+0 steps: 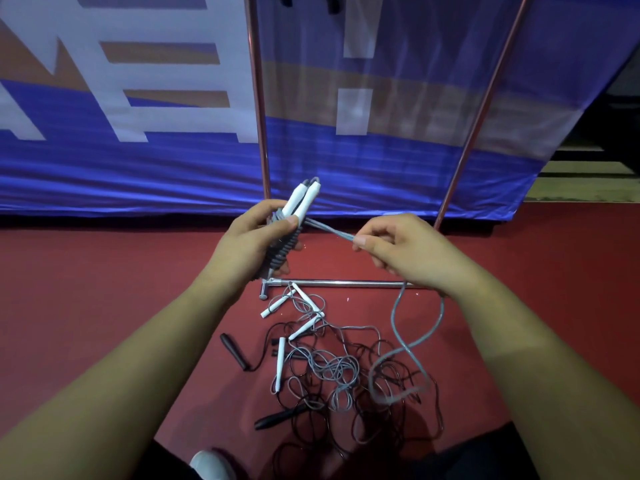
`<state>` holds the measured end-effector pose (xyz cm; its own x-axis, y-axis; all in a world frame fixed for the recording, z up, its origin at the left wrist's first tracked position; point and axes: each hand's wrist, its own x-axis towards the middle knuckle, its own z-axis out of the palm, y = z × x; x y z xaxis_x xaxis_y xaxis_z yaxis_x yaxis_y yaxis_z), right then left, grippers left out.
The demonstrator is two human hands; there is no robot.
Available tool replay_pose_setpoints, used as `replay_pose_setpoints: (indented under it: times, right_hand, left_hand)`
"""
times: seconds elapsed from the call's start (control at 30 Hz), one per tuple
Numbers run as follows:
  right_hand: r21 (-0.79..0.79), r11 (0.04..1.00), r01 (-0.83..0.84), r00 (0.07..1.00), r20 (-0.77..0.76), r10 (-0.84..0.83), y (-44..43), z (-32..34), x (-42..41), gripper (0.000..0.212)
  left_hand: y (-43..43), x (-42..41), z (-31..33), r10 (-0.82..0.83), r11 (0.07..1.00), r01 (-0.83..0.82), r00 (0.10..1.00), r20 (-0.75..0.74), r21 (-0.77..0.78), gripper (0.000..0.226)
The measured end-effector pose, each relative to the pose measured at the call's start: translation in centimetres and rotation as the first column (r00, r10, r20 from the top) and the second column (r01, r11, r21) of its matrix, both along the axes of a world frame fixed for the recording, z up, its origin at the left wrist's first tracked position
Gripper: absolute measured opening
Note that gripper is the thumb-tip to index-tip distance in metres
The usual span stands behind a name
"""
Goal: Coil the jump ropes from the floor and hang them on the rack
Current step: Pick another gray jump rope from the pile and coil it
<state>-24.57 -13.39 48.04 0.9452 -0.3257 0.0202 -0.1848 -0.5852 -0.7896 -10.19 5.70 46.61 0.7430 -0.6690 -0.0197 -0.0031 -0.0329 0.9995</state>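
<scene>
Left hand [249, 237] gripping the cord-wound white handles [299, 200], right hand [398, 247] just beside it pinching the grey cord [329, 230] taut, I see the other jump ropes [332, 370] tangled on the floor [104, 271] below.

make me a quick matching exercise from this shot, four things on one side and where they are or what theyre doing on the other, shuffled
Column one:
1. left hand
2. right hand
3. blue banner
4. chrome rack bar

Column two:
a. pinches a taut grey cord
b. lies flat on the red floor, beyond the rope tangle
c. grips two white handles wound with cord
d. hangs behind the rack's uprights

Pairs: 1-c, 2-a, 3-d, 4-b
</scene>
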Motion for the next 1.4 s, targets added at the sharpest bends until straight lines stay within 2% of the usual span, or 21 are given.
replay_pose_setpoints:
  times: [0.17,0.27,0.37,0.47,0.57,0.67,0.73,0.8,0.93,1.0,1.07,1.13,1.2,1.27,1.4]
  right_hand:
    - [-0.05,0.996,-0.078,0.997,-0.016,0.077,1.3,1.0,-0.2,0.022]
    - [-0.063,0.99,-0.125,0.992,-0.037,0.123,2.3,1.4,-0.2,0.012]
    - [-0.074,0.992,-0.103,0.995,-0.002,0.103,2.7,1.0,-0.2,0.01]
    - [-0.117,0.99,-0.082,0.996,0.026,0.085,2.6,0.7,-0.1,0.011]
    - [-0.132,0.986,-0.102,0.993,0.046,0.109,3.1,0.8,0.0,0.011]
    - [-0.141,0.985,-0.097,0.992,0.065,0.107,3.3,0.9,0.1,0.011]
    - [-0.115,0.991,-0.067,0.993,0.094,0.078,2.8,1.0,0.0,0.01]
    - [-0.106,0.993,-0.052,0.992,0.108,0.064,2.1,1.3,-0.2,0.008]
    - [-0.097,0.994,-0.057,0.992,0.11,0.067,0.8,1.3,-0.5,0.009]
    - [-0.062,0.997,-0.048,0.993,0.106,0.055,0.4,1.0,-0.3,0.015]
    - [0.023,0.999,-0.041,0.995,0.097,0.038,-0.1,0.4,-0.1,0.019]
    - [0.07,0.996,-0.056,0.995,0.09,0.05,-0.4,0.0,0.0,0.014]
    - [0.089,0.992,-0.087,0.993,0.086,0.079,-0.6,-0.3,0.0,0.006]
    - [0.116,0.989,-0.096,0.994,0.071,0.088,-0.7,-0.6,0.1,0.005]
    - [0.132,0.983,-0.131,0.991,0.017,0.13,-1.0,-1.3,0.3,0.008]
  left_hand:
    - [-0.3,0.0,-1.0,0.039,0.994,-0.055,0.987,0.159,0.097,0.01]
    - [-0.4,0.3,-1.9,0.022,0.974,-0.089,0.953,0.301,0.21,0.012]
    - [-0.2,0.5,-2.7,-0.099,0.885,-0.198,0.805,0.585,0.421,0.025]
    - [-0.4,-0.3,-2.8,-0.252,0.794,-0.28,0.657,0.711,0.54,0.034]
    - [-1.0,-1.7,-2.5,-0.382,0.709,-0.35,0.539,0.75,0.612,0.04]
    - [-1.6,-3.0,-2.5,-0.449,0.663,-0.361,0.508,0.735,0.655,0.063]
    - [-1.9,-3.3,-2.3,-0.44,0.676,-0.375,0.485,0.756,0.634,0.064]
    - [-1.8,-3.2,-2.0,-0.444,0.706,-0.356,0.451,0.775,0.612,0.052]
    - [-1.1,-2.7,-1.8,-0.539,0.753,-0.172,0.393,0.745,0.635,0.043]
    - [-0.7,-2.5,-1.7,-0.587,0.76,-0.012,0.415,0.695,0.65,0.047]
    - [-0.4,-2.3,-1.8,-0.608,0.768,0.155,0.479,0.633,0.621,0.043]
    - [-0.2,-2.2,-1.8,-0.605,0.784,0.332,0.597,0.527,0.524,0.028]
    - [-0.1,-2.5,-1.6,-0.571,0.817,0.465,0.737,0.362,0.342,0.019]
    - [-0.1,-2.8,-1.3,-0.501,0.865,0.474,0.836,0.223,0.165,0.017]
    - [-0.3,-2.7,-0.8,-0.375,0.925,0.378,0.923,0.085,-0.03,0.046]
